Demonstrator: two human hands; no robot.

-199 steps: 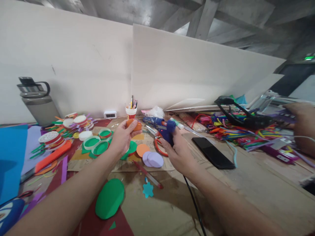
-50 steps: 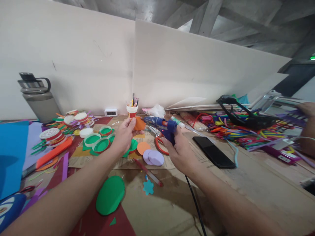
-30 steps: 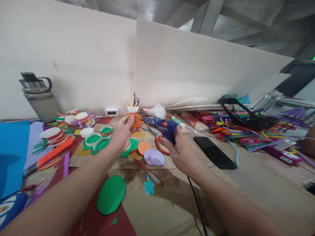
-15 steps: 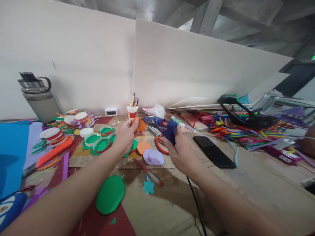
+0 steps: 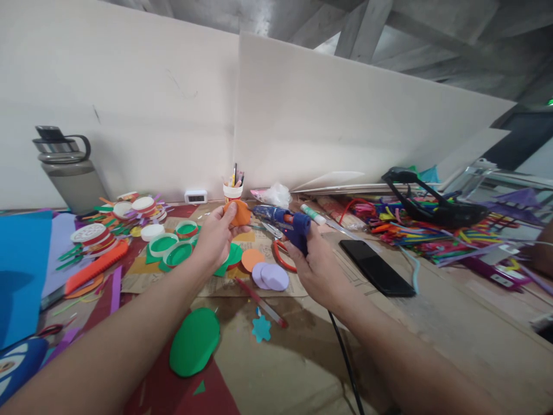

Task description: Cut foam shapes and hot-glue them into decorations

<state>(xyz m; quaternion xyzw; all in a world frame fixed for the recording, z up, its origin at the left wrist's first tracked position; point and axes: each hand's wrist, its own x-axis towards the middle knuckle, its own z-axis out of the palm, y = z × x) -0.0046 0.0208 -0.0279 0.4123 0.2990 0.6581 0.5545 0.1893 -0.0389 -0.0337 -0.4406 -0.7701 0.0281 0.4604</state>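
In the head view, the left hand [image 5: 216, 237] pinches a curled orange piece [image 5: 237, 214] between thumb and fingers, raised above the table in front of the cup [image 5: 233, 191] of pens. The right hand [image 5: 320, 266] is closed around the handle of a blue glue gun [image 5: 296, 228], whose nozzle points toward the orange piece; whether the two touch is too small to tell. A black cord [image 5: 345, 358] shows below the right wrist. Scissors [image 5: 272, 230] with red handles lie under and beside the gun. Below the hands are an orange disc [image 5: 253, 261] and overlapping purple discs [image 5: 275, 278], with a red-ended pen [image 5: 261, 302] and a blue flower [image 5: 261, 328] nearer the wearer. A green oval [image 5: 195, 342] lies to their left. Green-bottomed rings [image 5: 178, 254] sit beside the left forearm, partly hidden by it. Farther left are an orange cutter [image 5: 97, 268] and a grey bottle [image 5: 74, 180]; a small clock [image 5: 196, 197] stands by the white board [image 5: 142, 104]. To the right of the right hand lies a black phone [image 5: 375, 268]. Beyond it, a black frame [image 5: 440, 213] rests on a heap of coloured stems [image 5: 400, 235], and a glue stick [image 5: 313, 214] lies just behind the gun.
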